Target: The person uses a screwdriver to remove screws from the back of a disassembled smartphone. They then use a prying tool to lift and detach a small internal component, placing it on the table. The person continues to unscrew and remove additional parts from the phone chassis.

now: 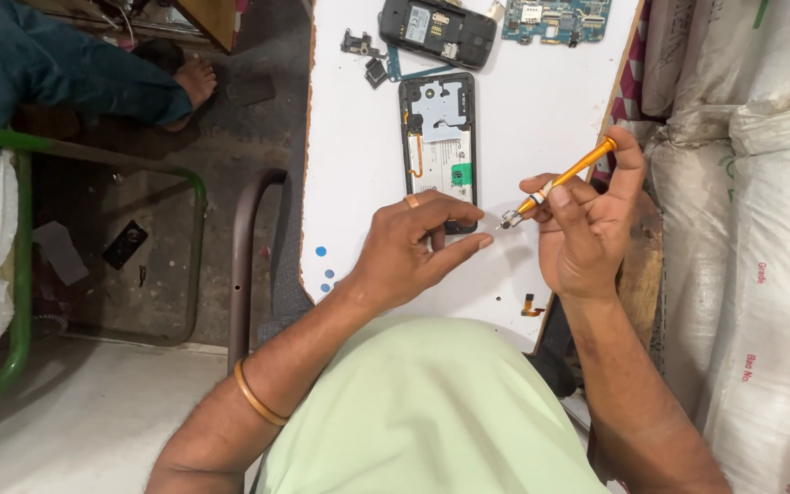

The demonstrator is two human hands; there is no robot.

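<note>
The right hand (587, 229) is closed around an orange screwdriver (560, 183), with the index finger on the top end and the tip pointing down and to the left, just beside the fingers of the left hand. The tip seems to carry a small metal part, but this is too small to tell for sure. The left hand (409, 247) rests on the white desk (523, 110), its fingers pressed on the lower end of an opened phone (439, 146), so this hand holds the phone flat and does not grip it. The phone lies near the middle of the desk, with its inner side up. Above it are a second black phone body (438, 32), a circuit board (555, 20) and some small dark parts (366, 57). A few blue dots (322, 252) lie near the left edge of the desk. White sacks (761, 229) stand on the right side.
</note>
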